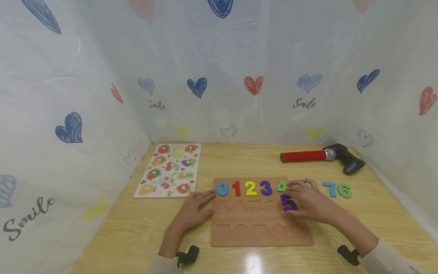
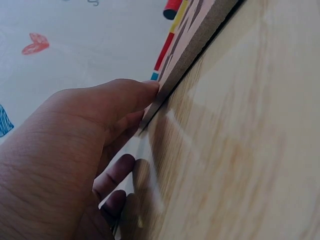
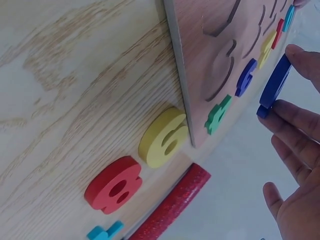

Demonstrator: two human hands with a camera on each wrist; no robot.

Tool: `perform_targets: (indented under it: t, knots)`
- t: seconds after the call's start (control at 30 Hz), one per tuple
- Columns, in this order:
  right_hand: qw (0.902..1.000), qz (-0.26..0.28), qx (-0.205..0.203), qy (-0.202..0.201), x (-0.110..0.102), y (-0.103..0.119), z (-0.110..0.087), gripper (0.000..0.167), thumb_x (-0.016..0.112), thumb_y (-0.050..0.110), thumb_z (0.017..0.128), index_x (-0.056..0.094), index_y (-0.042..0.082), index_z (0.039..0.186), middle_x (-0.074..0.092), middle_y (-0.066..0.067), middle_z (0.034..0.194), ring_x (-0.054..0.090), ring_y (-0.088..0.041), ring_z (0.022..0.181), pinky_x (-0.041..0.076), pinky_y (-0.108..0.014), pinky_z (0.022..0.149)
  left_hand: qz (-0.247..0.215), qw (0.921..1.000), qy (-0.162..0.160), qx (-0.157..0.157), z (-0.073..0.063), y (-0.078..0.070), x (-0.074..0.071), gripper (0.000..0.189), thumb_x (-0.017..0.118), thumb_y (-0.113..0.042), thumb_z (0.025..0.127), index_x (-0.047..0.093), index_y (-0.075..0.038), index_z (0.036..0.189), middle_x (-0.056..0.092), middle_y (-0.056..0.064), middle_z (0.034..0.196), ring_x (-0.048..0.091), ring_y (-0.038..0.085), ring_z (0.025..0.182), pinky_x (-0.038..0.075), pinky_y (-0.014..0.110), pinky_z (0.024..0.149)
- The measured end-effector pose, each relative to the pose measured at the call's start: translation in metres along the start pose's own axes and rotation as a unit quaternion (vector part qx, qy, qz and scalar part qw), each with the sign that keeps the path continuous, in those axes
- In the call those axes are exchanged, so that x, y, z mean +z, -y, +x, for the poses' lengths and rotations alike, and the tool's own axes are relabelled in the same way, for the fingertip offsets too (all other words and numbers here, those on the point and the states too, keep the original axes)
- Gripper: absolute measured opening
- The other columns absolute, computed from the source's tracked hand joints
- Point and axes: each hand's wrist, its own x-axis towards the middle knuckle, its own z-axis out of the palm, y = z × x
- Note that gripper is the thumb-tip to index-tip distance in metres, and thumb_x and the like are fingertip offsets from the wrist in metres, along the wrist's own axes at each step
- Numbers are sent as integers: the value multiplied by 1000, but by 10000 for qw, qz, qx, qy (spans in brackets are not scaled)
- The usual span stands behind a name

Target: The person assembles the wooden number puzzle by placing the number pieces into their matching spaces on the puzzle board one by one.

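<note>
A wooden puzzle board (image 1: 253,239) carries the number pieces 0, 1, 2, 3 and 4 in its top row; the lower recesses I can see are bare. My right hand (image 1: 313,203) pinches a purple number 5 (image 3: 276,82) between thumb and fingertips, above the board's right part. In the right wrist view a yellow number piece (image 3: 162,140) and a red 8 (image 3: 115,185) lie beside the board. The hand mostly hides them in the head view. At the board's left edge, my left hand (image 1: 195,209) touches the side with thumb and fingertips, its other fingers loosely bent.
Right of the right hand lie a blue 7 (image 1: 330,189) and a green 6 (image 1: 344,190). Farther back are a red tube (image 1: 302,156) and a black game controller (image 1: 347,158). A fruit-picture board (image 1: 167,171) lies back left; patterned curtains enclose the table.
</note>
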Motion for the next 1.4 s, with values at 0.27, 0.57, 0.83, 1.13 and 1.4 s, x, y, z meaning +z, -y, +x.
perform_targets:
  t: [0.27,0.57,0.83,1.13,1.4]
  knots:
    - [9998,-111,-128,-80,3,4,6,51,83,39,79,72,7,117,71,-4,116,52,-32,121,28,-61,96,6,10000,38,-85,1,0,1,50,67,-40,93,62,-21,139,52,-8,148,44,22,121,36,50,97]
    - [9994,49,-300,-145,4,13,16,49,83,37,80,72,6,116,69,-3,115,50,-29,120,28,-60,94,-10,10000,-31,-76,0,-1,0,50,68,-39,92,63,-21,138,53,-8,147,45,23,121,37,51,97]
    - [9995,-46,-286,-132,4,21,23,49,84,38,79,72,6,114,70,-2,113,50,-28,120,28,-61,97,-44,9999,-52,-75,0,1,0,50,68,-40,92,62,-24,139,52,-11,147,44,22,121,37,50,97]
    - [9993,8,-355,-112,4,31,31,49,84,38,79,73,5,112,71,-2,111,49,-29,121,27,-63,98,-61,9999,-91,-19,1,1,2,49,68,-40,93,62,-23,139,52,-10,148,44,22,121,37,50,96]
    - [9974,21,-643,-317,9,38,38,49,85,36,78,73,4,114,72,-3,111,52,-31,119,29,-63,97,-2,10000,2,-95,1,-1,1,49,67,-40,93,63,-22,138,52,-10,147,44,21,120,36,49,96]
